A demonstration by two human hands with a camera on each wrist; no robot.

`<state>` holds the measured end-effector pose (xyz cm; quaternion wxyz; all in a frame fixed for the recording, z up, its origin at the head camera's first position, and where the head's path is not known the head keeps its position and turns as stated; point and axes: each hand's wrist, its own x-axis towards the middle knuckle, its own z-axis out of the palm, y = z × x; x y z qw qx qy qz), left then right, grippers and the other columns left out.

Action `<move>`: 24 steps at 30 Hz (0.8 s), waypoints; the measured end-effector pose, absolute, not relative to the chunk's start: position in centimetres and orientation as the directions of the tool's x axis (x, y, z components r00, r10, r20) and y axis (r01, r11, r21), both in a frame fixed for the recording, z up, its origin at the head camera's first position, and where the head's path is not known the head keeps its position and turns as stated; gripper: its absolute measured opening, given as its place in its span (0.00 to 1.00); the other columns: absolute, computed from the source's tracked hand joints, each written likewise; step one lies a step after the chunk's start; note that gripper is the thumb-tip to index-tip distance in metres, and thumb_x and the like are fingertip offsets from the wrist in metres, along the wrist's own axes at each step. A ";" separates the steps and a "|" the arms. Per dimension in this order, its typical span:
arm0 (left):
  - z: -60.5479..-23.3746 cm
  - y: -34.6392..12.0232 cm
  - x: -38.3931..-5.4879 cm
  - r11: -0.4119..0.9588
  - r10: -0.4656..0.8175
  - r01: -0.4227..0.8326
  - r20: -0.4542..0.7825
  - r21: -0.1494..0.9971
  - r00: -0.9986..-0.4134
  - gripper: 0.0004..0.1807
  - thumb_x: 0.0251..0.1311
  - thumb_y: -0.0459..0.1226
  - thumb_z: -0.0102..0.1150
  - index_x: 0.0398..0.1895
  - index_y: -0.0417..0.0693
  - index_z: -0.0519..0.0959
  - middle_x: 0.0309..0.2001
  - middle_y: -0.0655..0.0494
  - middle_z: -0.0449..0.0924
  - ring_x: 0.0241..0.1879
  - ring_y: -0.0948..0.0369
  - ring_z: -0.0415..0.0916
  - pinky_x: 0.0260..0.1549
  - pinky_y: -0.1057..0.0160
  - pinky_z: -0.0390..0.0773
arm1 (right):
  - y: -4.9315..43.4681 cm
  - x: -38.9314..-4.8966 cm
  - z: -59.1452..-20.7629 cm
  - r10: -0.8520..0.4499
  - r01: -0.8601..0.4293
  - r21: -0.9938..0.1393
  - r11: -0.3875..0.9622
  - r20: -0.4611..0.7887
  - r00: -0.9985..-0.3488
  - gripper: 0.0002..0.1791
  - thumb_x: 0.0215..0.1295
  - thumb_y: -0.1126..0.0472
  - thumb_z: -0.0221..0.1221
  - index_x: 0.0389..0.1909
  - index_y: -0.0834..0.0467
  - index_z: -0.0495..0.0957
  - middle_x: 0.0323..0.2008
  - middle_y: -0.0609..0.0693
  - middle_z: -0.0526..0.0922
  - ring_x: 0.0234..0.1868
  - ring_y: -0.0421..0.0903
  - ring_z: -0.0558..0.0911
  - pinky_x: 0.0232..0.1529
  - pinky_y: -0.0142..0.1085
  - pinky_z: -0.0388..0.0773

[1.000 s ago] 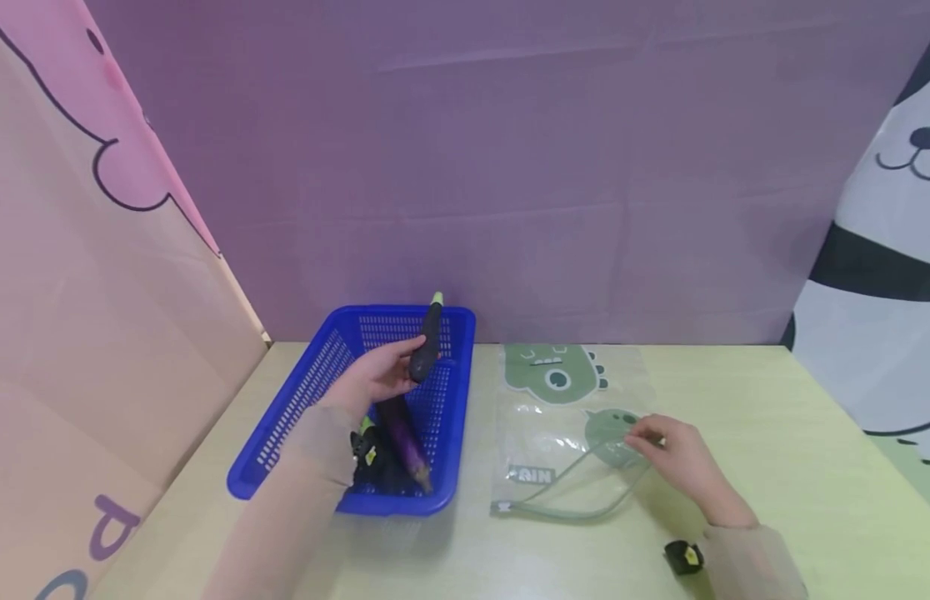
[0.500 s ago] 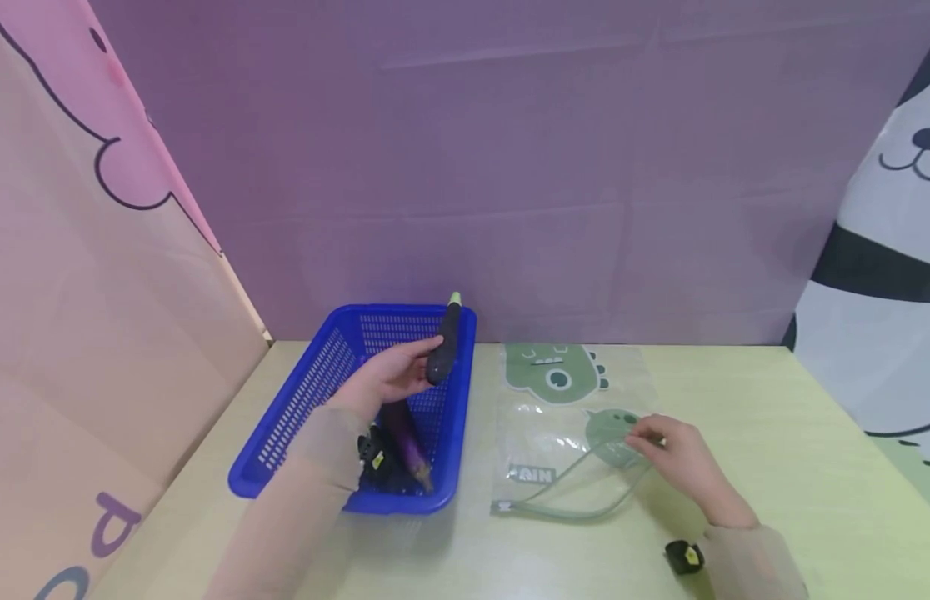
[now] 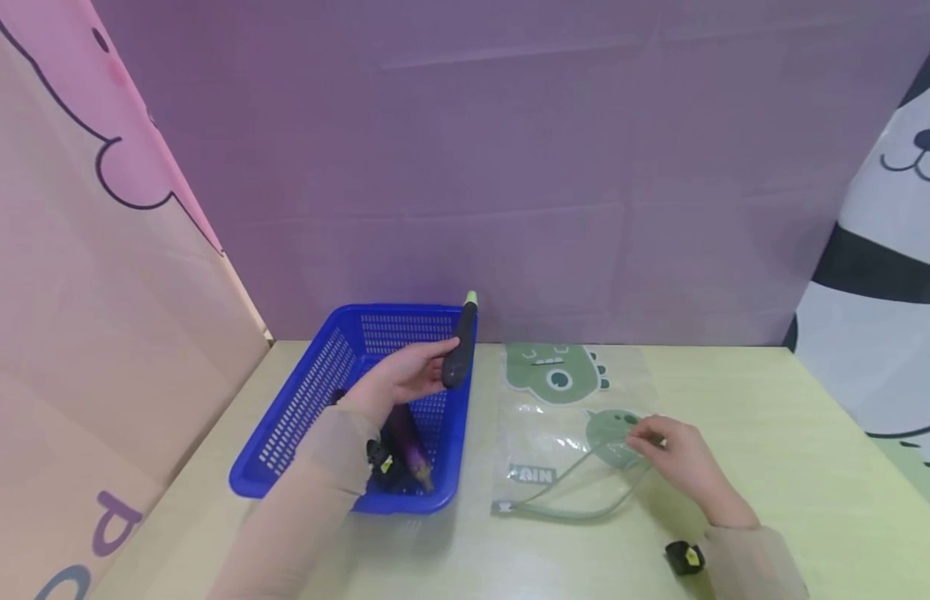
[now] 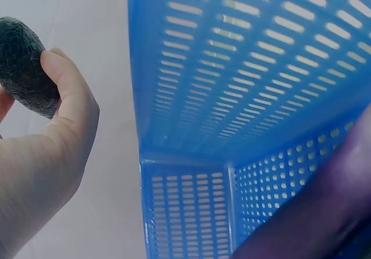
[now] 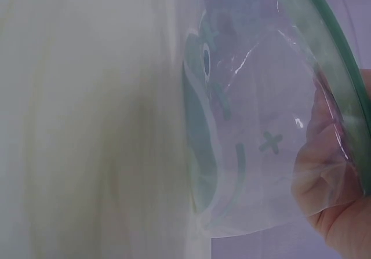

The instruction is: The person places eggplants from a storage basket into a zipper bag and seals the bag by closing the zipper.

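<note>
In the head view, my left hand holds a dark green zucchini, its pale green stem end pointing up and away. It overlaps the right rim of the blue basket. The left wrist view shows the thumb along the zucchini's rough, dark blunt end. Inside the basket lies a purple eggplant, partly behind my left wrist. On the right, my right hand pinches the upper edge of a clear zip bag with green cartoon prints. The bag's green-edged mouth gapes toward me.
The basket stands on the left of a pale yellow table, the bag flat to its right. A purple cloth wall closes off the back. Black trackers sit at both wrists, the left one over the basket.
My left hand has moved to the right with the zucchini, from over the basket's inside to its right rim. My right hand and the bag have stayed in place.
</note>
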<state>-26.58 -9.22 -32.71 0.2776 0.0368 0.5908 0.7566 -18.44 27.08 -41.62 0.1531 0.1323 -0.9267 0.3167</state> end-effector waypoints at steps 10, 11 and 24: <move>-31.5 -7.4 -25.6 -0.100 0.505 -0.329 -0.237 0.939 -0.830 0.20 0.72 0.38 0.37 0.60 0.33 0.64 0.29 0.59 0.79 0.30 0.66 0.75 0.34 0.70 0.78 | 27.1 -18.4 -41.7 -0.151 -0.345 -0.547 0.763 0.368 -0.917 0.04 0.53 0.66 0.66 0.28 0.61 0.81 0.28 0.47 0.83 0.30 0.33 0.76 0.33 0.28 0.77; -31.4 -7.2 -25.4 -0.096 0.511 -0.326 -0.235 0.941 -0.827 0.20 0.72 0.38 0.37 0.59 0.33 0.64 0.28 0.59 0.79 0.29 0.66 0.74 0.34 0.70 0.78 | 27.1 -18.4 -41.7 -0.151 -0.345 -0.548 0.762 0.368 -0.917 0.03 0.53 0.66 0.66 0.28 0.61 0.81 0.28 0.47 0.83 0.30 0.33 0.76 0.33 0.28 0.77; -29.6 -5.0 -23.5 -0.039 0.589 -0.269 -0.195 0.962 -0.784 0.25 0.72 0.37 0.37 0.64 0.26 0.60 0.26 0.61 0.78 0.25 0.68 0.71 0.33 0.70 0.77 | 27.2 -18.4 -41.7 -0.160 -0.363 -0.548 0.754 0.383 -0.910 0.03 0.52 0.67 0.65 0.28 0.60 0.81 0.28 0.48 0.83 0.30 0.33 0.76 0.33 0.28 0.77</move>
